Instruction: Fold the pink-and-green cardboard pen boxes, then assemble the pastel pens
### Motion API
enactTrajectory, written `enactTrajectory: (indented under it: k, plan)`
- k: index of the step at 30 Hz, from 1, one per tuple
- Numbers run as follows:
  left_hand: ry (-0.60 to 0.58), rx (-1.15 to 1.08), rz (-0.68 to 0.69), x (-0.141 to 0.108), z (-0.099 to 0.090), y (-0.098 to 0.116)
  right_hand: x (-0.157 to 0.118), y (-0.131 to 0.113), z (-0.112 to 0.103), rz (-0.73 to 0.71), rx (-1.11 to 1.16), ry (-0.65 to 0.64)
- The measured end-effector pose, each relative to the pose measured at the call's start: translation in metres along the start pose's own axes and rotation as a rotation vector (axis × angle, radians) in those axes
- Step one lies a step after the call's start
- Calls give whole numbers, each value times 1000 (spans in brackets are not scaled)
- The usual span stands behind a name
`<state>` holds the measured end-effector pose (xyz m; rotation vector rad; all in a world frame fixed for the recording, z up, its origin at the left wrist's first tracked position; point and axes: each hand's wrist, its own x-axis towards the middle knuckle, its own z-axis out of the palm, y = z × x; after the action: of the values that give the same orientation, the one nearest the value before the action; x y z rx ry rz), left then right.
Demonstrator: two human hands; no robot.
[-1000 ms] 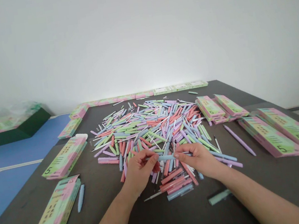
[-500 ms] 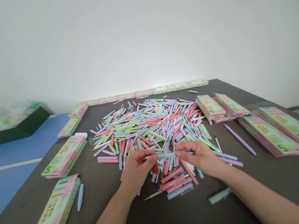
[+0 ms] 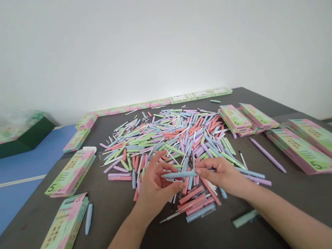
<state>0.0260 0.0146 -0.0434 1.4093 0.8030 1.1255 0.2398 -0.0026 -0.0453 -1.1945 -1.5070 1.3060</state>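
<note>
A light blue pen barrel [image 3: 178, 175] lies level above the near side of the pile. My right hand [image 3: 223, 174] pinches its right end between thumb and fingers. Around the barrel's left end, my left hand [image 3: 152, 182] has its thumb and fingers spread apart; whether a finger still touches the barrel, I cannot tell. Below and beyond both hands spreads a heap of pen parts [image 3: 167, 134] in blue, green, purple and coral, with thin white refills among them. Coral barrels [image 3: 192, 195] and a blue pen cap [image 3: 200, 213] lie closest to me.
Printed pen boxes [image 3: 53, 245] line the left side, with a blue pen [image 3: 89, 219] beside one. More boxes [image 3: 309, 151] stand at right, near a purple pen [image 3: 267, 154]. A green cap [image 3: 245, 218] lies by my right forearm. A dark green tray [image 3: 28, 141] sits far left.
My left hand has opened, its fingers lifting and spreading away from the barrel's left end. The right hand keeps its pinch in nearly the same place.
</note>
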Motion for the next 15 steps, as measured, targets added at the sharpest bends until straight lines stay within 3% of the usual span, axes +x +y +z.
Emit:
enactTrajectory:
  k: [3,6,10,15]
  plan:
    - [6,-68,-161,2,-2,1,-2,-2,-1,-76,-147,18]
    - [17,81,-233,2,-4,0,-3,-2,-1,-73,-151,44]
    - [62,134,-157,1,-3,-4,-2,-1,0,-34,-86,42]
    - [104,185,59,-2,-3,-10,1,7,3,170,304,-46]
